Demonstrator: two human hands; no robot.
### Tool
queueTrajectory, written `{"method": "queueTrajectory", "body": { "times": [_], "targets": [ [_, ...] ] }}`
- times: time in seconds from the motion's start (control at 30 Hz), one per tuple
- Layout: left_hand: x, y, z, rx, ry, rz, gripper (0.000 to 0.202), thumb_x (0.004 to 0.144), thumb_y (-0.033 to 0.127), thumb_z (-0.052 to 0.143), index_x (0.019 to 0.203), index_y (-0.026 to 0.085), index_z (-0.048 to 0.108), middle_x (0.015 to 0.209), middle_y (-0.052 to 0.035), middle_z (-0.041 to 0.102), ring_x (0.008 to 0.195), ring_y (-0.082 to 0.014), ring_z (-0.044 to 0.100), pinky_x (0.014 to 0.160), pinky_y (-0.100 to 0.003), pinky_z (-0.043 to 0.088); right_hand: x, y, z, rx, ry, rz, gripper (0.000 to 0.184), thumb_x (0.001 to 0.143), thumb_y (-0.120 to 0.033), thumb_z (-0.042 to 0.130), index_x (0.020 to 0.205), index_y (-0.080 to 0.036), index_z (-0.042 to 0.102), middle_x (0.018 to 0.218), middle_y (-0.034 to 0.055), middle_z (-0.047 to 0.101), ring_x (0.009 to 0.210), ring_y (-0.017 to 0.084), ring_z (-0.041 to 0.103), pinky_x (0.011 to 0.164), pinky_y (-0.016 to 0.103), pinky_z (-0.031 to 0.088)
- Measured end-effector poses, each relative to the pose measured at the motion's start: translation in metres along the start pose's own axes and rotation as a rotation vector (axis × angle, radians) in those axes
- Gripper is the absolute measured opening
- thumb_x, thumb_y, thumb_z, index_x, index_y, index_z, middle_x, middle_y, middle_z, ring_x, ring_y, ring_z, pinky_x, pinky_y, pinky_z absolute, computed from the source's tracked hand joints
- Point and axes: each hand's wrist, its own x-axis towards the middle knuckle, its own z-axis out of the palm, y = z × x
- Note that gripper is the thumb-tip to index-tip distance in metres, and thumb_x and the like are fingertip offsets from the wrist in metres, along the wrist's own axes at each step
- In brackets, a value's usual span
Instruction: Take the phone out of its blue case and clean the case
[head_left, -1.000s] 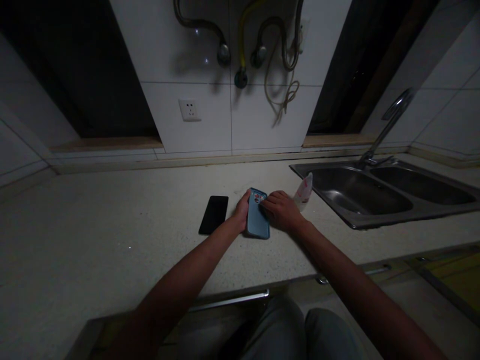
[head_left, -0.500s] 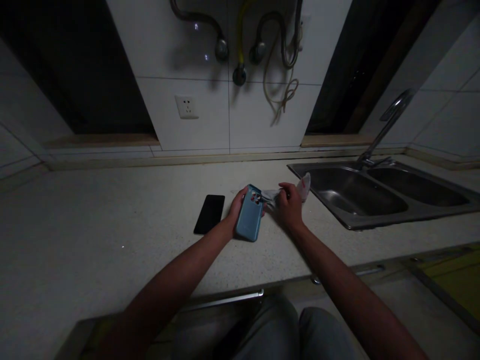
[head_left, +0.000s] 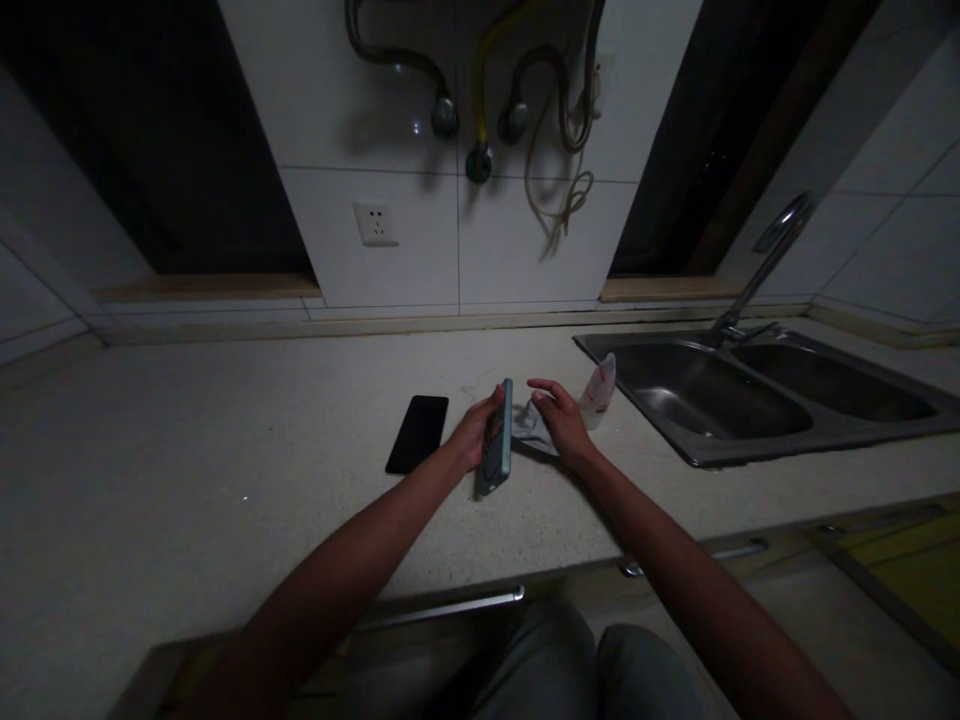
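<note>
My left hand (head_left: 471,434) is closed round the edge of a blue-green phone case (head_left: 496,445), which it holds tilted nearly edge-on above the counter. To its right, my right hand (head_left: 564,424) has a crumpled pale wipe or tissue (head_left: 534,430) under its curled fingers, while the index finger sticks out towards the case. A gap separates that finger from the case. Left of my left hand, a black smartphone (head_left: 418,434) lies flat, screen side up. Just behind my right hand stands a whitish soft packet (head_left: 598,390) with reddish marks, partly hidden by the hand.
A steel double sink (head_left: 712,400) with a tap (head_left: 765,262) is set into the counter (head_left: 247,430) on the right. Hoses (head_left: 480,90) and a wall socket (head_left: 376,225) are on the tiles behind. Drawer handles (head_left: 442,608) project below the front edge.
The case has turned from its flat back facing me to nearly edge-on. My right hand has drawn the wipe away from the camera holes and lowered slightly, its index finger now extended.
</note>
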Motion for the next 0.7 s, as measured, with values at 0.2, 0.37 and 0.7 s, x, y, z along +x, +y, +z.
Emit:
{"method": "queueTrajectory", "body": {
  "times": [0.2, 0.37, 0.7],
  "targets": [
    [0.005, -0.001, -0.004, -0.048, -0.023, 0.051, 0.016, 0.082, 0.021, 0.072, 0.095, 0.012, 0.067, 0.066, -0.0042, 0.07, 0.051, -0.0152, 0.065, 0.054, -0.025, 0.055, -0.004, -0.006, 0.002, 0.15, -0.119, 0.128, 0.055, 0.067, -0.053, 0.08, 0.109, -0.023, 0.061, 0.078, -0.0009, 0.068, 0.063, 0.015, 0.062, 0.059, 0.028, 0.05],
    [0.007, 0.002, -0.005, -0.107, 0.001, -0.01, 0.009, 0.082, 0.019, 0.063, 0.083, 0.012, 0.067, 0.065, -0.0063, 0.07, 0.052, -0.0184, 0.066, 0.06, -0.032, 0.058, -0.005, -0.007, -0.001, 0.208, -0.264, 0.167, 0.058, 0.064, -0.049, 0.085, 0.112, -0.023, 0.063, 0.085, 0.0012, 0.072, 0.074, 0.018, 0.068, 0.07, 0.033, 0.055],
    [0.007, 0.006, -0.004, -0.283, -0.034, -0.094, 0.026, 0.081, 0.024, 0.052, 0.095, 0.008, 0.067, 0.095, -0.02, 0.074, 0.088, -0.0305, 0.073, 0.085, -0.048, 0.055, 0.006, -0.002, -0.007, 0.163, 0.082, 0.055, 0.045, 0.063, -0.048, 0.083, 0.095, -0.021, 0.066, 0.066, -0.0033, 0.061, 0.054, 0.012, 0.053, 0.05, 0.026, 0.046]
  ]
}}
